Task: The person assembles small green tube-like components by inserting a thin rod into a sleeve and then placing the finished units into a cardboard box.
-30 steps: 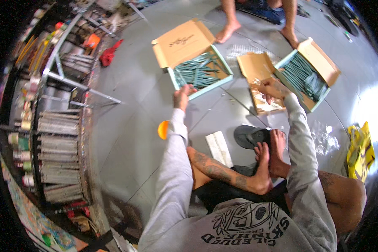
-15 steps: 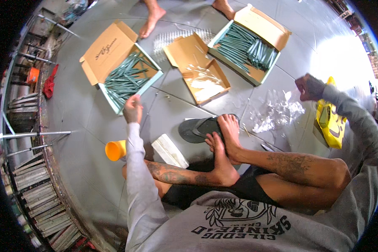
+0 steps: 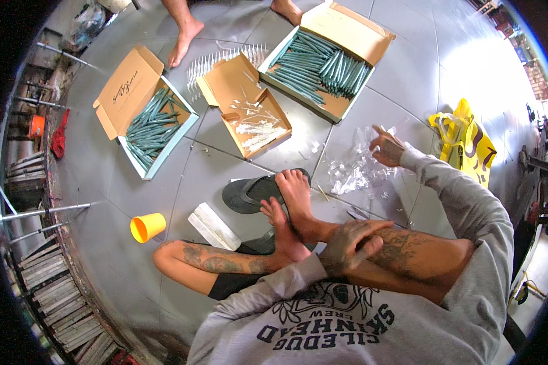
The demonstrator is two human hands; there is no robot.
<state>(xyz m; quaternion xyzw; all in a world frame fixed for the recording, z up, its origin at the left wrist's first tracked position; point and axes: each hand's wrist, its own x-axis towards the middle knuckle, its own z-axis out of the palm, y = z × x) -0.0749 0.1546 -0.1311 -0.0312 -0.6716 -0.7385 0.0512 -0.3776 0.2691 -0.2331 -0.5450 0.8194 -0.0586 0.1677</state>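
Note:
My left hand (image 3: 352, 244) lies across my right shin (image 3: 408, 255), slightly blurred. Its fingers are loosely stretched, with nothing visible in them. Out to the right, my right hand (image 3: 388, 148) is open, fingers apart, above or at the edge of a heap of clear plastic bits (image 3: 352, 170); I cannot tell whether it touches them. Two open cardboard boxes hold dark green, pen-like sticks: one at the left (image 3: 186, 131), one at the back (image 3: 341, 113). Between them, a smaller brown box (image 3: 230, 85) contains small white slender pieces (image 3: 259, 131).
A yellow plastic bag (image 3: 478, 152) lies at the right. Near my legs are a black flip-flop (image 3: 240, 193), a white block (image 3: 213, 226) and an orange cup (image 3: 148, 227). Rows of clear pointed pieces (image 3: 204, 66) lie beside another person's bare foot (image 3: 186, 42). Metal racking (image 3: 49, 213) lines the left.
My left hand has come from beside the left box back to my right shin. My right hand has moved from near the yellow bag to the plastic heap, its fingers opening. The view has shifted.

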